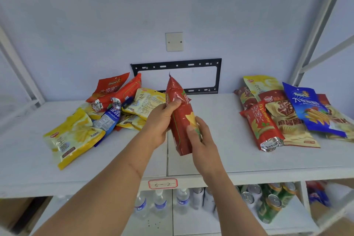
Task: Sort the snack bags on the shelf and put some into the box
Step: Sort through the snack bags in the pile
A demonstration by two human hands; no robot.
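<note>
The left hand (162, 119) and right hand (201, 136) are both gripping a red bag (180, 119), holding it upright above the shelf (210, 159), between the left pile (99, 117) and right pile (287, 113). Sorting seems underway; next, it is probably needing a pile chosen. No box is showing.

A white shelf (210, 163) carries 2 heaps of snack bags: a yellow, red and blue pile (107, 113) at left, and a red, tan and blue pile (291, 115) at right, well apart.
</note>
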